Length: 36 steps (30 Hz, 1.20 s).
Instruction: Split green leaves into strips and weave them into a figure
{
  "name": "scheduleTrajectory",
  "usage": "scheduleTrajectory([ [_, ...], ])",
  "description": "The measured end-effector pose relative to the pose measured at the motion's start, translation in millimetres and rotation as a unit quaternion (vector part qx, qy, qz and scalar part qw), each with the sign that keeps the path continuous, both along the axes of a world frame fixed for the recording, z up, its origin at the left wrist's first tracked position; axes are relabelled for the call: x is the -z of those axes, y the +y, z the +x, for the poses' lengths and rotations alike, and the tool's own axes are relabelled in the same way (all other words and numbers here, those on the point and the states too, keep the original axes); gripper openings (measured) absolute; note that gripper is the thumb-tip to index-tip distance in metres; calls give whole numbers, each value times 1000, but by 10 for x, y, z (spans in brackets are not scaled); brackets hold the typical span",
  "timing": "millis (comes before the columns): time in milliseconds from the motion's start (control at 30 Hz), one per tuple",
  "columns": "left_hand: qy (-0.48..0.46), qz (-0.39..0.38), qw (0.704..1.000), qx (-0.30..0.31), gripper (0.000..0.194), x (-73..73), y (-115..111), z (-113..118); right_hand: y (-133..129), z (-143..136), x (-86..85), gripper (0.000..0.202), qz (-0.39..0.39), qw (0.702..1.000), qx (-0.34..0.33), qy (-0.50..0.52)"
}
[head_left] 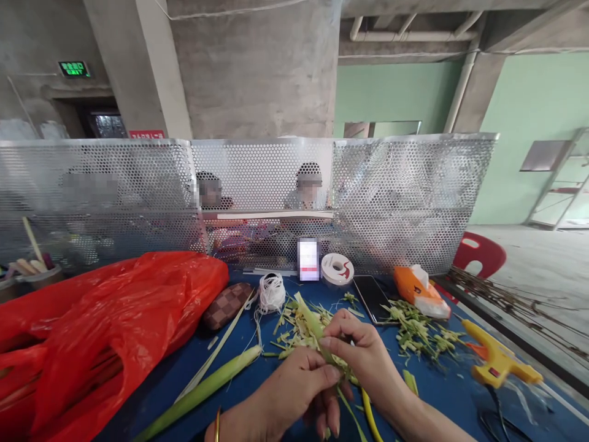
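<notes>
Between the two hands, above the near middle of the blue bench (448, 390), a green stalk (310, 319) is held. Its lower part is pinched in the grip of the left hand (294, 383), with the thumb laid over it; a little farther up, it is taken between the fingertips of the right hand (363, 350), which is the nearer of the two to its free end. The long axis is pointed away from the body and slightly leftward, so that the free end is reached past the right fingertips. What is covered by the fingers cannot be made out. Below the hands, a narrow green strip (350, 414) is seen beside a curved yellow thing (369, 414). Pale trimmings (294, 337) are scattered under and beyond the held piece. To the left, a longer green stem (207, 387) is laid slantwise, with a ball of white string (271, 293), a checked pouch (227, 305) and a red plastic bag (151, 319) around it. To the right, a dark phone (373, 301), a heap of green scraps (416, 325), an orange tissue packet (414, 288) and a yellow glue gun (497, 362) are set out.
</notes>
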<state>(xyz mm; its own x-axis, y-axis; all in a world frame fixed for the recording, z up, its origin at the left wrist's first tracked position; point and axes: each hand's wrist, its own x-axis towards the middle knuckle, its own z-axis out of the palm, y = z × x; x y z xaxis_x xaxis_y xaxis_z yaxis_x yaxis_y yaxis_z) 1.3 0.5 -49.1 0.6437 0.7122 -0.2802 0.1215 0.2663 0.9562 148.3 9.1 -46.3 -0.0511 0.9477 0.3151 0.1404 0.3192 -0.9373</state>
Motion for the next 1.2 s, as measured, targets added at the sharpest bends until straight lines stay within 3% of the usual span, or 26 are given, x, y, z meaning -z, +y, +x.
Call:
scheduleTrajectory([
  [100,-3,-4,1000,-25,41,-21,-12,1,23,27,31,15,12,999,15,-34],
  [200,-49,-16,987,-150,36,-107,18,-42,13,117,-41,20,75,989,83,-100],
  [300,-111,-44,961,-248,35,-216,72,-119,-80,180,-173,15,183,959,165,-136],
  [367,-160,-60,947,-271,36,-270,92,-165,-171,159,-217,22,219,955,132,-147],
  [467,-227,-35,936,-266,35,-297,72,-185,-270,38,-169,22,180,967,-6,-179],
  [500,-245,-23,935,-256,34,-293,53,-175,-282,-12,-135,19,163,972,-16,-170],
  [667,-280,-6,938,-203,30,-220,-50,-66,-228,-168,8,20,75,993,17,-91],
  [833,-261,-7,939,-222,26,-166,-53,-3,-181,-190,41,27,-47,999,-8,-4],
  [1067,-232,28,942,-243,25,-185,-39,-5,-185,-199,37,23,-27,999,0,31],
  [1200,-227,28,944,-238,25,-165,-72,21,-152,-218,82,30,-62,996,-24,52],
])
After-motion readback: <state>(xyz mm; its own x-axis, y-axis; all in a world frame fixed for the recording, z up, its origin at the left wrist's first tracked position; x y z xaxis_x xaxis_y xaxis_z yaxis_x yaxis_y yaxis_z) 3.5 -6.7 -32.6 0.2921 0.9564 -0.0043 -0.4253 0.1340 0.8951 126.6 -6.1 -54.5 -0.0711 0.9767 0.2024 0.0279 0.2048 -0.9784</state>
